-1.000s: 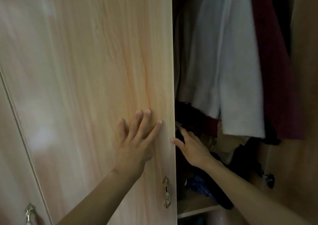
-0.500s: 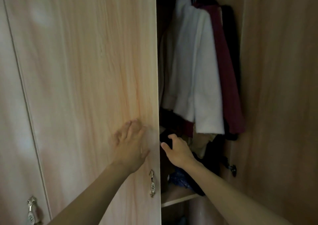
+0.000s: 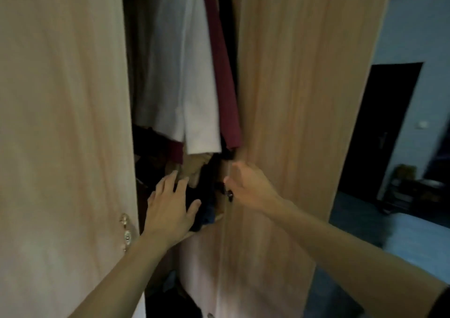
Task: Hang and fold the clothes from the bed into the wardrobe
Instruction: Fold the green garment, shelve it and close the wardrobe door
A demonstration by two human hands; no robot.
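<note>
Quick headcount at the wardrobe

Two hands, so one left hand (image 3: 170, 205) and one right hand (image 3: 250, 186). Two wardrobe doors, the left door (image 3: 60, 123) and the right door (image 3: 304, 98). Two handles I can make out clearly: one brass handle (image 3: 126, 232), one dark handle (image 3: 228, 193). Three hanging pieces I can tell apart: one white jacket (image 3: 180, 74), one maroon garment (image 3: 224, 86), one black garment (image 3: 229, 25); whatever's behind them is too dark to count. One shelf (image 3: 214, 219) with one heap of dark clothes (image 3: 207, 191), honestly uncountable. Plus one doorway (image 3: 379, 135) and one light switch (image 3: 423, 124).
</note>
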